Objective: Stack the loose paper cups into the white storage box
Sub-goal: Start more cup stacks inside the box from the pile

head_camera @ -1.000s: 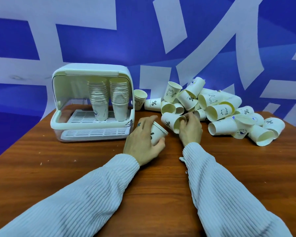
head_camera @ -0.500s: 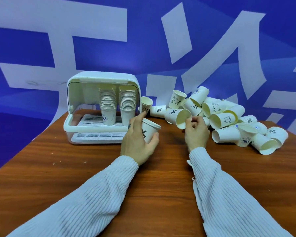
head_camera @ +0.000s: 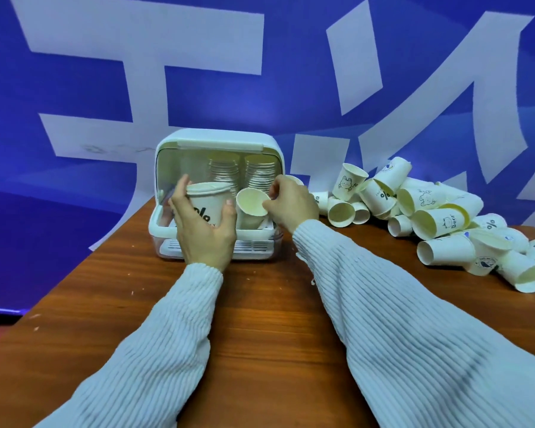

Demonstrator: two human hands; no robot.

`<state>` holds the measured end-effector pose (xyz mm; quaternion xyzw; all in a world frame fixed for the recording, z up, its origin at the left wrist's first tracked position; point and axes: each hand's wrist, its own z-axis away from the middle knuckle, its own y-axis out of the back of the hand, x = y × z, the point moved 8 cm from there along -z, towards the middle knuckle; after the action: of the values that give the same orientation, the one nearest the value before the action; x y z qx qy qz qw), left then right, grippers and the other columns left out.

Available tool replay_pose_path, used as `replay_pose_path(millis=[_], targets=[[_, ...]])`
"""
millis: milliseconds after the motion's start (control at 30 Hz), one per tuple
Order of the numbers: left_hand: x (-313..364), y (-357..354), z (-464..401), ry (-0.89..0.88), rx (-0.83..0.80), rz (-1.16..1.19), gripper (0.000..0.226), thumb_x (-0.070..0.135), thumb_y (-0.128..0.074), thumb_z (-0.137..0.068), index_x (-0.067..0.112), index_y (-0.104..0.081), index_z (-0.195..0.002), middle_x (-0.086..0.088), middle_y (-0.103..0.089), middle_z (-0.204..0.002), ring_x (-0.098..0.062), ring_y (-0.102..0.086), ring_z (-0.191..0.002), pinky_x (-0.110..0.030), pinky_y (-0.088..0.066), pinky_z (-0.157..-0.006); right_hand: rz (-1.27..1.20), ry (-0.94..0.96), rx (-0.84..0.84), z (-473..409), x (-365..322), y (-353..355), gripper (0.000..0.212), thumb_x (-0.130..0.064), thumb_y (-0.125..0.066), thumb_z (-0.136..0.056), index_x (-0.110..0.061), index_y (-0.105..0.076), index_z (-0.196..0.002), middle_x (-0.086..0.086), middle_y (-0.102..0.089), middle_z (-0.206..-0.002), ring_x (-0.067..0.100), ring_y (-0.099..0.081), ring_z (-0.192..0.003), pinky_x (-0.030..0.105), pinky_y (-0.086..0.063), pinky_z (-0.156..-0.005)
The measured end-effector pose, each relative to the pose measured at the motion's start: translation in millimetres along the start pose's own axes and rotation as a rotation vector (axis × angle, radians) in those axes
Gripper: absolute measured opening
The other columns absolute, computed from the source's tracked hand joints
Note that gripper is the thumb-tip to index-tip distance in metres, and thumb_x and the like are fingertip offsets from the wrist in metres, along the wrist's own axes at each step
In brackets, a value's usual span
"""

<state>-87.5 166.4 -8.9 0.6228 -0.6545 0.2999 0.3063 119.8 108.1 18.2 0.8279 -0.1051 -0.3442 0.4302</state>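
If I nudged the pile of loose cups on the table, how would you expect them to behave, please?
The loose cups look like thin paper, so probably very light. Many lie on their sides, so they would likely roll. Those leaning on each other may well tumble across the table.

Both arms, in ribbed white sleeves, reached forward side by side. The left hand [head_camera: 205, 230] was curled round an upright paper cup [head_camera: 207, 207], thumb on the right. The right hand [head_camera: 291, 202] pinched a tilted cup's [head_camera: 251, 208] rim.

The left hand [head_camera: 206, 231] and its cup [head_camera: 207, 202] hide the white storage box's [head_camera: 217, 143] lower front.
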Motion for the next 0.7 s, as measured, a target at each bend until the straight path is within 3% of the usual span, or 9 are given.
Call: replay_pose_path(millis=[67, 100, 200, 333, 433, 567, 633, 700], targets=[[1.1, -0.2, -1.3, -0.001, -0.003, 0.002, 0.074, 0.027, -0.074, -0.089, 0.018, -0.032, -0.149, -0.006, -0.045, -0.143, -0.019, -0.046, -0.129, -0.015, -0.041, -0.101, 0.106, 0.021, -0.040, -1.8, -9.7, -10.5, 0.008, -0.021, -0.064, -0.085, -0.026, -0.062, -0.090, 0.004, -0.072, -0.099, 0.032, -0.064, -0.093, 0.038, -0.048, -0.076], [3.3, -0.6, -1.5, -0.005, -0.006, -0.005, 0.073, 0.025, -0.074, -0.089, 0.017, -0.033, -0.149, -0.006, -0.045, -0.142, -0.019, -0.046, -0.127, -0.012, -0.039, -0.096, 0.155, 0.036, -0.056, -2.6, -12.8, -15.6, 0.007, -0.021, -0.064, -0.087, -0.026, -0.064, -0.092, 0.005, -0.072, -0.100, 0.032, -0.065, -0.093, 0.038, -0.049, -0.076], [5.3, -2.4, 0.7, 0.002, -0.024, -0.017, 0.072, 0.026, -0.075, -0.088, 0.017, -0.035, -0.147, -0.006, -0.047, -0.139, -0.020, -0.049, -0.123, -0.028, -0.044, -0.094, 0.208, 0.065, -0.039, -2.7, -15.9, -19.6, 0.013, -0.033, -0.060, -0.093, -0.023, -0.068, -0.096, 0.005, -0.072, -0.097, 0.032, -0.065, -0.091, 0.038, -0.048, -0.075], [0.9, -3.3, -1.7, 0.023, -0.043, -0.062, 0.071, 0.038, -0.077, -0.084, 0.029, -0.037, -0.142, 0.007, -0.048, -0.130, -0.021, -0.050, -0.122, -0.044, -0.051, -0.098, -0.043, 0.057, 0.173, 14.3, -3.9, 4.3, 0.020, -0.043, -0.052, -0.098, -0.028, -0.065, -0.098, -0.006, -0.069, -0.093, 0.021, -0.059, -0.083, 0.032, -0.045, -0.070], [0.7, -5.3, -13.6, 0.077, -0.054, 0.003, 0.069, 0.038, -0.081, -0.081, 0.030, -0.041, -0.137, 0.007, -0.052, -0.131, -0.019, -0.051, -0.122, -0.037, -0.049, -0.100, -0.273, 0.041, 0.314, 49.1, 31.9, 6.1, 0.011, -0.035, -0.056, -0.098, -0.028, -0.064, -0.101, -0.008, -0.071, -0.097, 0.018, -0.063, -0.087, 0.035, -0.049, -0.073], [10.2, -25.3, -31.3, 0.050, -0.149, -0.029, 0.069, 0.035, -0.086, -0.079, 0.025, -0.046, -0.135, 0.002, -0.053, -0.135, -0.017, -0.052, -0.123, -0.031, -0.048, -0.101, -0.440, -0.113, 0.250, 69.0, 80.3, -15.6, 0.011, -0.031, -0.060, -0.097, -0.035, -0.063, -0.107, -0.013, -0.068, -0.091, 0.016, -0.065, -0.087, 0.046, -0.055, -0.088], [13.1, -41.5, -37.7, 0.017, -0.229, -0.120, 0.069, 0.033, -0.086, -0.079, 0.019, -0.049, -0.136, -0.002, -0.048, -0.137, -0.018, -0.049, -0.125, -0.023, -0.039, -0.101, -0.494, -0.161, 0.244, 67.0, 88.3, -18.8, 0.007, -0.031, -0.059, -0.096, -0.036, -0.062, -0.099, -0.014, -0.067, -0.086, 0.015, -0.065, -0.085, 0.049, -0.055, -0.088], [10.2, -59.8, -41.4, 0.011, -0.344, -0.223, 0.071, 0.036, -0.086, -0.079, 0.019, -0.049, -0.137, -0.005, -0.043, -0.138, -0.022, -0.048, -0.128, -0.025, -0.035, -0.103, -0.550, -0.166, 0.230, 66.4, 88.1, -22.3, 0.007, -0.031, -0.060, -0.095, -0.036, -0.063, -0.092, -0.011, -0.067, -0.079, 0.016, -0.065, -0.079, 0.051, -0.056, -0.084]])
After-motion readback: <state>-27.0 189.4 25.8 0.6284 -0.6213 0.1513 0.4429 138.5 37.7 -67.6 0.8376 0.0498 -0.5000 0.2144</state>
